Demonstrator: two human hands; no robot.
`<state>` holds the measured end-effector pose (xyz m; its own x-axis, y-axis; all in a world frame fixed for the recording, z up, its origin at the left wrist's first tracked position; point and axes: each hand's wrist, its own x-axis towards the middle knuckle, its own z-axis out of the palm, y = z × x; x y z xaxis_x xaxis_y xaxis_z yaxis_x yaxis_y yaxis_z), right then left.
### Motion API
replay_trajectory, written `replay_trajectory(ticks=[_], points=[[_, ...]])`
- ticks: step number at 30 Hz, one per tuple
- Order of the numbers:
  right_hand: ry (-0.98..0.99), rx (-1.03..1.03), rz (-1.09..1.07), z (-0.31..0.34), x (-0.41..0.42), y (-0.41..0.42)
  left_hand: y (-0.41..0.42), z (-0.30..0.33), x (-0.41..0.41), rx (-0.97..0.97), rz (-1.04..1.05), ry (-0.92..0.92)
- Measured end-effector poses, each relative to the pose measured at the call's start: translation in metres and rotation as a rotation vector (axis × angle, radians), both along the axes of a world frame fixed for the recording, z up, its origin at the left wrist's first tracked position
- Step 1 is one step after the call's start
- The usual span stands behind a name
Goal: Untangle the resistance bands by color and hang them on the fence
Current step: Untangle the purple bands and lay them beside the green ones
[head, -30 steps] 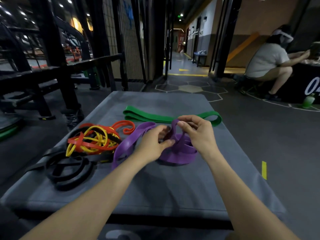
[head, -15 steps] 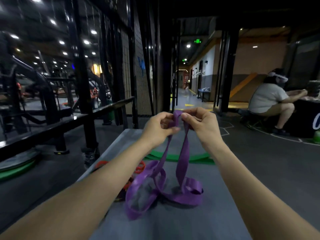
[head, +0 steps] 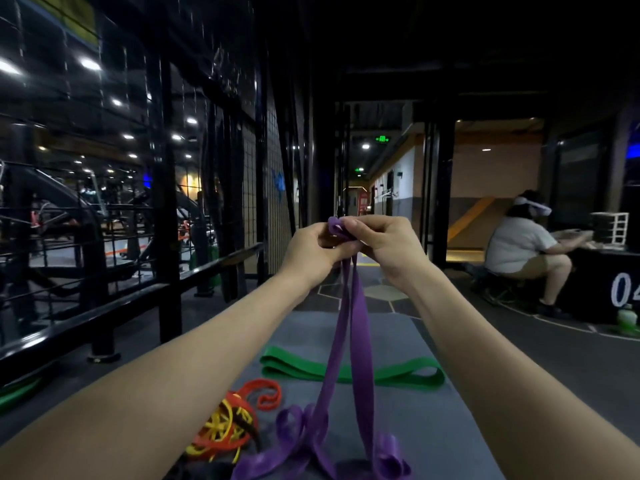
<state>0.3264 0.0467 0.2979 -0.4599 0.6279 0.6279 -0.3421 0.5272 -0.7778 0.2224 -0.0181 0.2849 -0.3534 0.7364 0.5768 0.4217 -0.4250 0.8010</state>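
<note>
This is a gym, dim and lit by small ceiling spots. Left of the raised left hand (head: 313, 252) stand black steel racks (head: 166, 216) and a wire-mesh fence (head: 273, 188), with training machines behind them. Below the hands a grey padded mat (head: 408, 420) carries stretchy exercise loops: a green band (head: 349, 370) and a red and yellow tangle (head: 225, 427). Far to the right of the right hand (head: 384, 247) a seated person (head: 519, 247) faces a black numbered box (head: 613, 285). Straight beyond the hands runs a corridor under green exit signs (head: 381, 138).

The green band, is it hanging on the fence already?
No, the green band lies flat on the grey mat, while both hands hold the purple band up above it.
</note>
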Motion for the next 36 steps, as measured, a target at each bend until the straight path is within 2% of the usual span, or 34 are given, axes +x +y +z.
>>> replay_trajectory(ticks=[4,8,11,15,18,22,27,32,36], points=[[-0.047,-0.035,0.072,-0.004,0.014,0.008,0.009,0.005,-0.004,-0.006,-0.030,-0.072],[-0.189,0.075,-0.114,-0.036,0.018,0.015,0.015,0.018,-0.004,0.019,-0.057,-0.117],[-0.269,0.152,-0.155,-0.054,0.008,0.015,0.020,0.029,0.003,0.033,-0.062,-0.095],[-0.156,0.080,-0.136,-0.045,0.003,0.018,0.021,0.042,0.007,0.056,-0.087,-0.178],[-0.153,0.133,-0.141,-0.044,-0.004,0.018,0.019,0.050,0.006,0.081,-0.119,-0.238],[-0.202,0.241,-0.204,-0.054,-0.019,0.015,0.017,0.057,0.009,0.113,-0.174,-0.327],[-0.316,0.213,-0.148,-0.063,-0.033,0.012,0.011,0.065,0.000,0.130,-0.180,-0.369],[-0.332,0.217,-0.221,-0.060,-0.036,0.017,0.002,0.066,-0.022,0.150,-0.147,-0.404],[-0.246,0.149,-0.084,-0.057,-0.041,0.016,-0.007,0.067,-0.034,0.177,-0.144,-0.465]])
